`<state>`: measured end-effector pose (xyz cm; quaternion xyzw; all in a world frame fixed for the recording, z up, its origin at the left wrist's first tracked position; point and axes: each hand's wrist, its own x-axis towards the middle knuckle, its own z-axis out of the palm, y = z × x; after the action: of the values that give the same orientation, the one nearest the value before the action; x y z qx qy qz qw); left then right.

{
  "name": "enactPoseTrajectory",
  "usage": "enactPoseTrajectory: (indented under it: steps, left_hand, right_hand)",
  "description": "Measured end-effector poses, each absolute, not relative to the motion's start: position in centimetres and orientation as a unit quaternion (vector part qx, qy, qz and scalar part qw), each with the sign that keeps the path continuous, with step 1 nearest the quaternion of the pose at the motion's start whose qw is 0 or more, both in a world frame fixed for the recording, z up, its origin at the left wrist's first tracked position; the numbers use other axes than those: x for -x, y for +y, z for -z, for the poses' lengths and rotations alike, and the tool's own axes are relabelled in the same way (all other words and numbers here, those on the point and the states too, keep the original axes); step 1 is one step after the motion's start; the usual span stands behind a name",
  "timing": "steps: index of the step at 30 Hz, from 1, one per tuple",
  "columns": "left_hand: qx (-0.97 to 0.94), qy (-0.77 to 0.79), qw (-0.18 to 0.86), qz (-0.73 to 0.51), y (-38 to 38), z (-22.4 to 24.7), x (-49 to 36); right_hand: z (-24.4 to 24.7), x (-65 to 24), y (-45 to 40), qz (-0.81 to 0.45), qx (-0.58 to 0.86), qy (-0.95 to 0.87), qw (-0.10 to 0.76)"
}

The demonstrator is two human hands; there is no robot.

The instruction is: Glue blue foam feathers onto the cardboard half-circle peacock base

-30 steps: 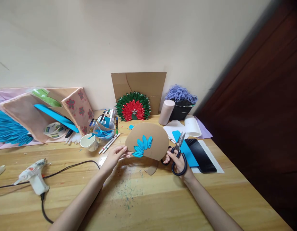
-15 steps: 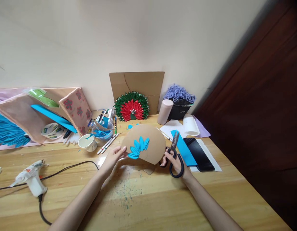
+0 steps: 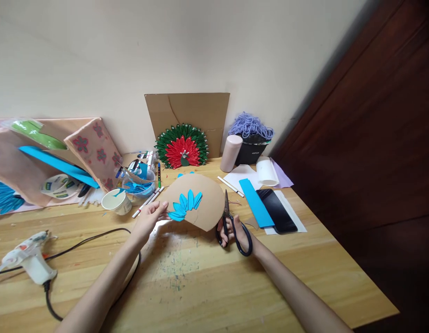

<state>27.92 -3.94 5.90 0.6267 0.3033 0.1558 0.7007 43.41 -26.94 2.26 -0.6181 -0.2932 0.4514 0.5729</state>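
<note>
Now your right grip [image 3: 231, 230], holding the scissors [image 3: 227, 213], has brought the blades nearly upright just beside the cardboard piece's [image 3: 210, 206] right edge at mid-frame, apparently within cutting reach. Your left grip [image 3: 150, 220] pinches its left edge, near the blue petals [image 3: 190, 200]. Right of upper centre, the black bag [image 3: 249, 154] seems to read "40PCS".

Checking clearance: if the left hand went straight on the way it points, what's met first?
The brown cardboard piece, whose edge the left hand pinches; how far the fingers reach behind it is unclear.
</note>
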Motion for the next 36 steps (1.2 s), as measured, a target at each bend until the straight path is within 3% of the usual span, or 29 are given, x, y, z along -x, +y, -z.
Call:
enactPoseTrajectory:
  steps: [17, 36]
  left_hand:
    - [-0.611, 0.304, 0.710, -0.176, -3.7, -6.1, -27.9]
    - [-0.664, 0.276, 0.681, -0.139, -2.3, -7.2, -27.4]
  right_hand:
    - [-2.0, -43.0, -26.7, -0.351, 0.708, -0.263, 0.553]
    - [-1.4, -44.2, -27.2, -0.373, 0.741, -0.253, 0.498]
